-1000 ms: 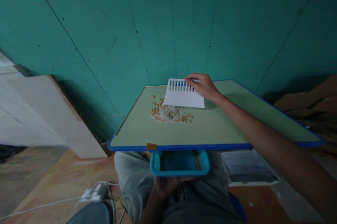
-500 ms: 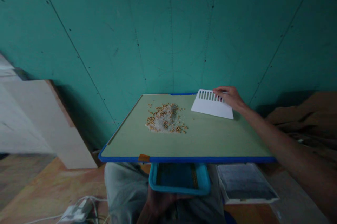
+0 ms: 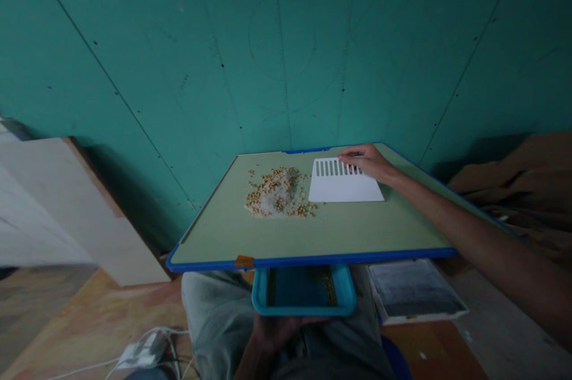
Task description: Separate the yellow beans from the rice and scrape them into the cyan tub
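My right hand (image 3: 369, 162) pinches the slotted top edge of a white plastic scraper (image 3: 346, 188). The scraper stands tilted on the pale green tabletop (image 3: 268, 243), just right of a mixed pile of white grains and yellowish beans (image 3: 279, 195). Below the table's front edge, my left hand (image 3: 279, 332) supports a blue plastic basket (image 3: 304, 310) from underneath. Its fingers are mostly hidden by the basket. Some small round beans (image 3: 329, 290) lie along the basket's right inner side.
A green wall (image 3: 286, 40) rises behind the table. Blue edging (image 3: 286, 262) with a patch of brown tape (image 3: 244, 261) runs along the front. A shallow white box (image 3: 415, 290) is below right, and a power strip with cords (image 3: 143, 350) lies on the floor at left.
My right hand has moved the scraper left, closer to the pile, and its lower edge is now more level. My left hand still holds the basket; the head view has shifted slightly.
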Demonstrator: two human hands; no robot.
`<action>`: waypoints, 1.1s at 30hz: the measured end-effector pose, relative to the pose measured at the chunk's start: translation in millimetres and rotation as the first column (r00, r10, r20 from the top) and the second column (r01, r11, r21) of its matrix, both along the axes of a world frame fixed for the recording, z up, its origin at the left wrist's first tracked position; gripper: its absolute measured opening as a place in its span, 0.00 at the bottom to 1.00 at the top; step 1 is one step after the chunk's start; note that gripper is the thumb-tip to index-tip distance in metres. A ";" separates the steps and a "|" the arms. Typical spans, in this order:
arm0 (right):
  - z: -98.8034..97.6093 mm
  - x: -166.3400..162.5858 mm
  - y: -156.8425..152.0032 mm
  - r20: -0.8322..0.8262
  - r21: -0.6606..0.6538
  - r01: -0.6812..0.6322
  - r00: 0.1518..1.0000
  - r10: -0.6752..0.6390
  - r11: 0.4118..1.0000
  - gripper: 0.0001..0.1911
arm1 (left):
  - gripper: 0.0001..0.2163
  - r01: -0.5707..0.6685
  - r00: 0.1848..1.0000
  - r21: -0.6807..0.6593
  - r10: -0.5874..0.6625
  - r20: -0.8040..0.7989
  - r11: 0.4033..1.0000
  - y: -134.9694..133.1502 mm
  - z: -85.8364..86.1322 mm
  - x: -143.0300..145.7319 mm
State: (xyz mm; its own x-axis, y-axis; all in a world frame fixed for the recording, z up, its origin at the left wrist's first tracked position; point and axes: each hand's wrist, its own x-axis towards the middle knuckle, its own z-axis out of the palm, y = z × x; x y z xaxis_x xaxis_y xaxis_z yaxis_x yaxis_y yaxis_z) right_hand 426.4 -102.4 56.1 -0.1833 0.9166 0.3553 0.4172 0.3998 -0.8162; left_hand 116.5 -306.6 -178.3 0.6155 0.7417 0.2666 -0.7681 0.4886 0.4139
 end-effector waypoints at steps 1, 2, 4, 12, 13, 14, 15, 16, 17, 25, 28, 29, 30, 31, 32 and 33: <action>0.7 -2.3 -1.6 -0.006 -0.008 -0.012 1.000 0.012 1.000 0.16 | 0.33 0.003 1.000 0.000 -0.003 0.002 1.000 0.1 -1.2 -0.2; 1.5 -4.1 -2.8 -0.015 -0.015 -0.017 1.000 0.017 1.000 0.17 | 0.33 0.008 1.000 0.001 -0.008 0.002 1.000 0.2 -2.5 -0.5; 2.8 -6.0 -4.4 -0.037 -0.020 -0.014 0.999 0.013 1.000 0.17 | 0.35 0.015 1.000 0.011 -0.015 0.006 1.000 0.4 -5.0 -1.3; 1.0 -4.3 -3.4 -0.014 -0.017 -0.043 0.999 0.043 0.999 0.15 | 0.35 0.011 1.000 0.036 -0.012 0.025 0.999 0.9 -7.6 -2.3; 0.8 -4.4 -3.4 -0.012 -0.015 -0.055 0.998 0.055 0.998 0.15 | 0.34 0.010 1.000 0.034 -0.011 0.028 0.999 0.9 -7.6 -2.0; 0.6 -4.5 -3.4 -0.011 -0.012 -0.066 0.998 0.065 0.998 0.15 | 0.34 0.007 0.999 0.029 -0.008 0.031 1.000 0.9 -7.6 -1.7; 0.4 -4.7 -3.4 -0.009 -0.009 -0.075 0.997 0.075 0.997 0.15 | 0.33 0.003 0.999 0.024 -0.004 0.033 1.000 0.8 -7.6 -1.4; 0.0 -4.9 -3.4 -0.008 -0.007 -0.081 0.997 0.081 0.997 0.15 | 0.33 0.000 0.999 0.018 -0.001 0.034 1.000 0.7 -7.6 -1.2; -0.4 -5.2 -3.4 -0.007 -0.004 -0.084 0.996 0.084 0.996 0.15 | 0.33 -0.001 0.999 0.014 0.001 0.035 1.000 0.5 -7.6 -1.0; -1.2 -13.9 -9.3 0.008 0.005 -0.112 0.994 0.112 0.994 0.15 | 0.30 -0.004 1.000 -0.012 0.005 0.031 1.000 -1.4 -6.0 -1.8; 0.0 -20.8 -14.9 -0.001 0.000 -0.123 0.992 0.123 0.992 0.17 | 0.27 -0.017 1.000 -0.022 0.018 0.021 1.000 -1.5 -3.6 -1.2; 0.3 -23.1 -16.7 -0.007 -0.001 -0.130 0.992 0.130 0.992 0.17 | 0.27 -0.017 1.000 -0.018 0.018 0.020 1.000 -1.4 -2.5 -0.9; 0.6 -25.2 -18.3 -0.014 -0.004 -0.138 0.990 0.138 0.990 0.18 | 0.28 -0.010 1.000 -0.010 0.010 0.022 1.000 -1.3 -1.4 -0.5; 0.7 -27.1 -19.7 -0.017 -0.007 -0.149 0.989 0.148 0.989 0.18 | 0.29 0.001 1.000 0.002 -0.001 0.022 1.000 -1.1 -0.4 -0.2; 0.6 -28.7 -20.8 -0.019 -0.008 -0.159 0.987 0.159 0.987 0.18 | 0.29 0.012 1.000 0.013 -0.012 0.021 1.000 -0.9 0.5 0.0; 0.3 -30.1 -21.7 -0.019 -0.008 -0.168 0.986 0.168 0.986 0.18 | 0.30 0.022 1.000 0.019 -0.022 0.022 1.000 -0.7 1.1 0.1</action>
